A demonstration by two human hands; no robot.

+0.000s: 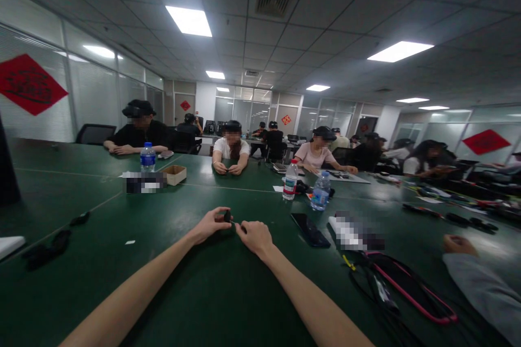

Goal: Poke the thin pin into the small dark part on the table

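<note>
Room: ceiling panel lights are glowing over an open office, where seated people are working along a wide dark green table [211,298].
Left hand: the left hand [209,225] is pinching a small black rounded object [227,217] between thumb and curled fingers, holding it just above the tabletop at mid-view.
Right hand: the right hand [255,237] is lying just beside the left, fingers drawn narrow and tips reaching towards the small black rounded object; whether they are gripping it cannot be told.
Near right: a flat black smartphone [310,229] is lying near the right hand.
Behind: two clear plastic water bottles [290,180] are standing side by side.
Far right: a co-worker's hand [458,244] is resting near black and pink cables [407,282].
</note>
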